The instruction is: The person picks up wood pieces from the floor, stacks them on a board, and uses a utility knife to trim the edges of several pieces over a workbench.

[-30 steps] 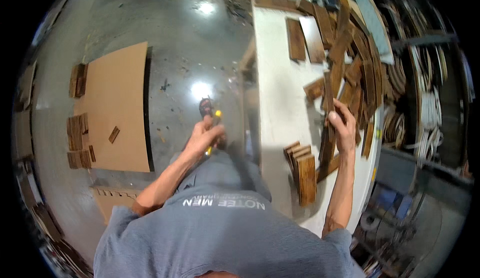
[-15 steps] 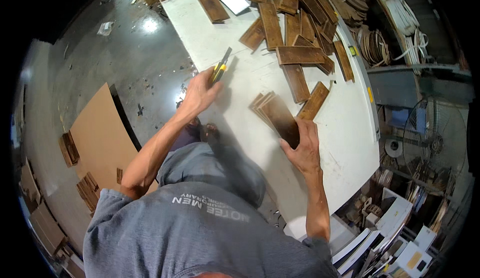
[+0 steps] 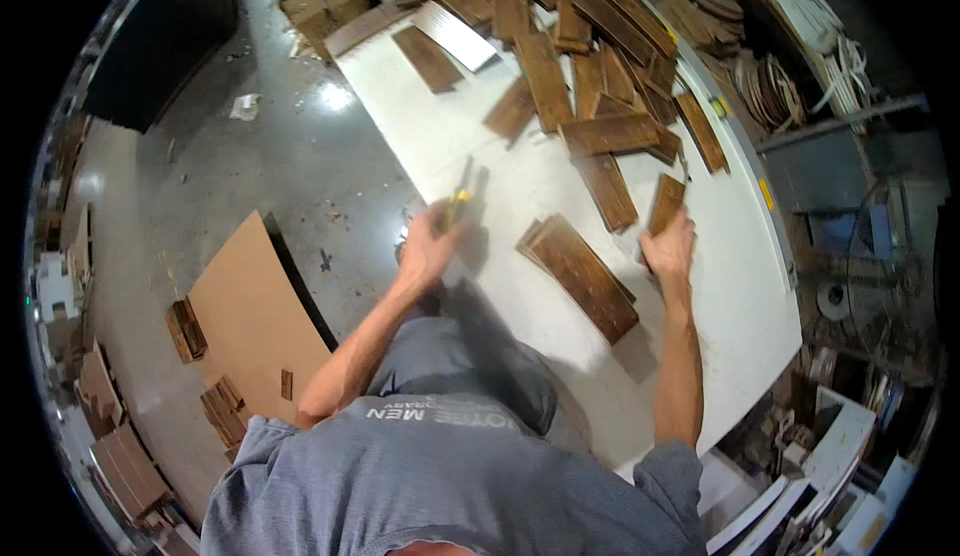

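My left hand (image 3: pixel 430 246) is closed around a yellow and dark utility knife (image 3: pixel 460 204), its blade pointing away from me over the white table's left edge; motion blurs the tool. On the right, my right hand (image 3: pixel 670 248) grips the near end of a short brown wood plank (image 3: pixel 667 199), fingers wrapped over its side. Between my hands a small fanned stack of wood planks (image 3: pixel 580 274) lies flat on the white table (image 3: pixel 520 176). Beyond them, a loose heap of similar planks (image 3: pixel 545 81) covers the table's far part.
A white strip (image 3: pixel 455 36) lies beside the heap. Along the table's right edge runs a long level (image 3: pixel 760 186). Left on the floor is a brown sheet (image 3: pixel 260 306) with small wood stacks (image 3: pixel 225 411). Shelves with coiled strips (image 3: pixel 770 91) stand at the right; a cardboard box (image 3: pixel 325 1) is far left.
My right hand has let go of the fanned stack, leaving it on the table, and moved right to grip another plank. My left hand still holds the knife. The view has shifted.
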`<state>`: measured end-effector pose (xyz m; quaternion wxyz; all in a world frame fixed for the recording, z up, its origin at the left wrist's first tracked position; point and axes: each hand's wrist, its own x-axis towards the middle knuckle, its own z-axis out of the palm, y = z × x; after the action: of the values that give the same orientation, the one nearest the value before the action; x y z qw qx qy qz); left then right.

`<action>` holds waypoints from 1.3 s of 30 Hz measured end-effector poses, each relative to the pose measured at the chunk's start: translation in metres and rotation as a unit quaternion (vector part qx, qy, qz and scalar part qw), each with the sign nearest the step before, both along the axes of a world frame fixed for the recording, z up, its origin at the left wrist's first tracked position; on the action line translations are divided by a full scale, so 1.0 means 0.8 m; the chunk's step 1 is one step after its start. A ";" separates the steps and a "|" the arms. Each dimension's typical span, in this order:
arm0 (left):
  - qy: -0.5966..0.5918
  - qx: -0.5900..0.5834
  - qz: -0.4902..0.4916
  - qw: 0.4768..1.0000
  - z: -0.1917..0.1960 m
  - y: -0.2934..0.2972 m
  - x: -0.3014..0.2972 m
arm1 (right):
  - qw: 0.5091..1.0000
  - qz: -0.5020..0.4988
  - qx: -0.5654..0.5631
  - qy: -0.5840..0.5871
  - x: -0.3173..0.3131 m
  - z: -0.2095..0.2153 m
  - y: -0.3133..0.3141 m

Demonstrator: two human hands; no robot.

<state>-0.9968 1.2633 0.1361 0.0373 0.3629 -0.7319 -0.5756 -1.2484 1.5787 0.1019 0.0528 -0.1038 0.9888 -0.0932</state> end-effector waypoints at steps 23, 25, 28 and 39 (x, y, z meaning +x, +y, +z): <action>0.276 0.231 0.268 0.893 0.116 -0.041 0.101 | 0.768 0.303 -0.380 -0.416 0.262 0.129 -0.240; 0.266 0.160 0.296 0.903 0.125 -0.047 0.115 | 0.772 0.332 -0.424 -0.337 0.289 0.140 -0.271; 0.300 0.102 0.304 0.898 0.145 -0.048 0.119 | 0.773 0.371 -0.448 -0.254 0.311 0.131 -0.301; 0.416 0.422 0.068 0.803 0.117 -0.077 0.173 | 0.643 0.507 -0.456 -0.347 0.270 0.142 -0.327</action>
<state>-0.8586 1.2016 0.2301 0.2202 0.1173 -0.3046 -0.9192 -1.0323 1.3172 0.2156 0.3773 -0.5599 0.5227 -0.5205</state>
